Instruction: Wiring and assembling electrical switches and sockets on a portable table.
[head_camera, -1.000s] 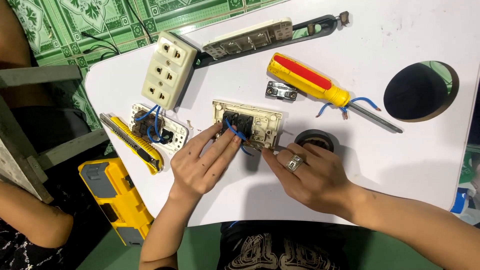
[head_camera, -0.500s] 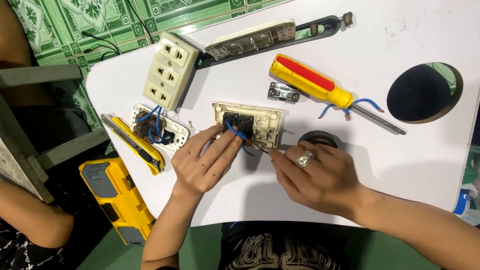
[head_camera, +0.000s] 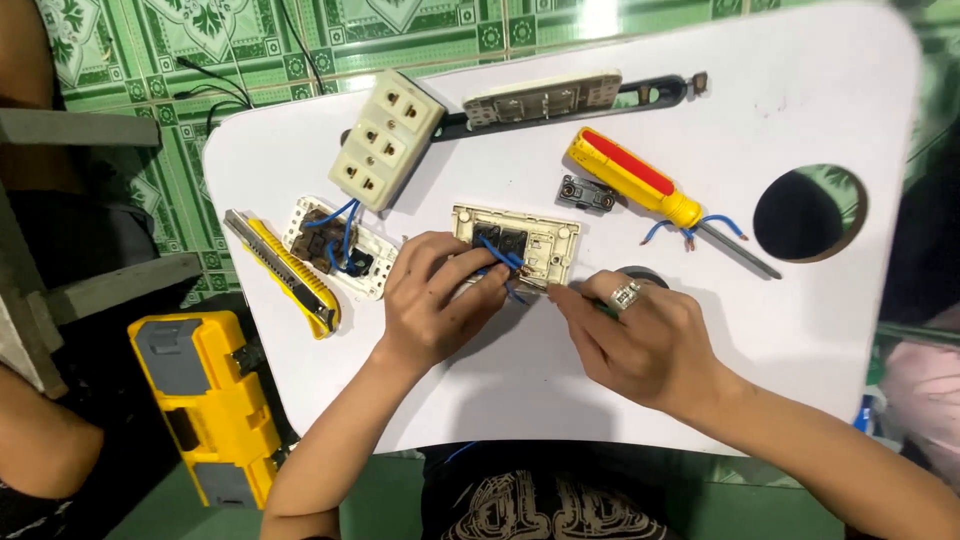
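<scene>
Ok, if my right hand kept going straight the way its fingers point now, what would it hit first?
The right hand points up and left, its fingers already at the blue wire on the cream switch plate. That plate is what it would likely meet first, with the left hand close beside the line.

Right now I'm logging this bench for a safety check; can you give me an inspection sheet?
Surface: white table with round hole.
Job's things: cream switch plate, back up, blue wire at it.
Clutter: red-yellow screwdriver, yellow utility knife, cream socket block, opened socket.
Grips: left hand pinches the wire; right hand at plate's edge.
Cables: loose blue wire piece.
Surroundings: green tiled floor, yellow case.
</scene>
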